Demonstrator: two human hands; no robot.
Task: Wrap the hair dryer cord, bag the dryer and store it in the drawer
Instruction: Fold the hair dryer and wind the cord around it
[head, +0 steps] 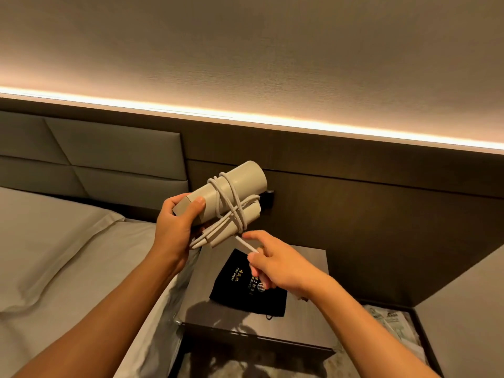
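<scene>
A pale grey folded hair dryer [240, 184] is held up in front of the dark wall panel. My left hand [174, 227] grips its near end. Its white cord [231, 211] is wound in several loops around the barrel and the folded handle. My right hand [278, 263] pinches the free end of the cord, which runs taut from the wraps down to my fingers. A black cloth bag [242, 285] with gold lettering lies flat on the nightstand [308, 268] below my hands. An open drawer [245, 358] shows under the nightstand top.
A bed with light sheets [68, 255] and a padded headboard [109, 156] lies to the left. A dark wall socket [268, 200] sits behind the dryer. A lit strip [300, 126] runs along the wall. Papers in plastic [390, 323] lie low at right.
</scene>
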